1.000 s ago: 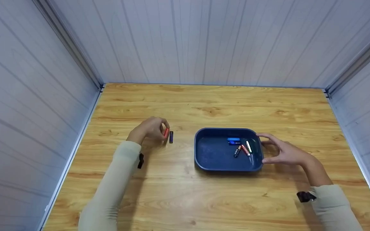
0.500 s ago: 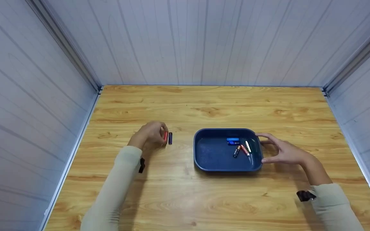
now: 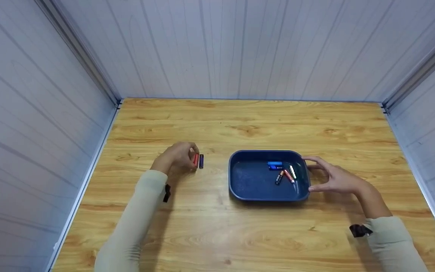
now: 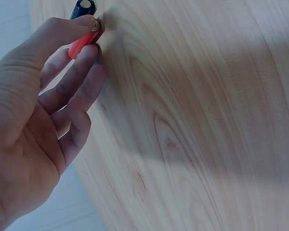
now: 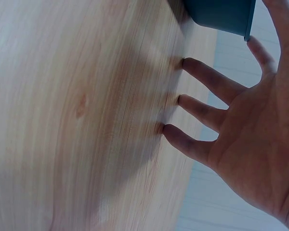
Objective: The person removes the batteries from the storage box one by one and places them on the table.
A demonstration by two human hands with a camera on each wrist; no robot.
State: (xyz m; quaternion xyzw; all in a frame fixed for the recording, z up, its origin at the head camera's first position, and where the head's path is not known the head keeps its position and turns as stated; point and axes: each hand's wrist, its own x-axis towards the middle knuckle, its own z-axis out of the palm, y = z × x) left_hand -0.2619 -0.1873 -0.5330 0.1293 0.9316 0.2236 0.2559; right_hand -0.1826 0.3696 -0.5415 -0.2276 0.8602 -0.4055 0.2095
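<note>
My left hand (image 3: 181,155) pinches a red battery (image 3: 196,160) between thumb and fingertips, low at the table, as the left wrist view also shows. Right beside that battery lies a dark blue battery (image 3: 201,161), nearly parallel to it; its metal end shows past my thumb. On the right, my right hand (image 3: 336,179) is spread, with thumb and index fingertip at the right edge of a dark blue tray (image 3: 266,199). In the right wrist view its other fingertips (image 5: 169,129) touch the table.
Several batteries lie in the tray's right half: a bright blue one (image 3: 274,164), a dark blue one, a black-and-copper one (image 3: 279,178), a red one (image 3: 289,176) and a shiny pale one (image 3: 292,172). Ribbed pale panels (image 3: 225,49) wall the wooden table (image 3: 225,234) behind and at both sides.
My left hand has brought the red battery slightly down and toward me, so that it lines up alongside the dark blue one. The right hand and the tray stay in place.
</note>
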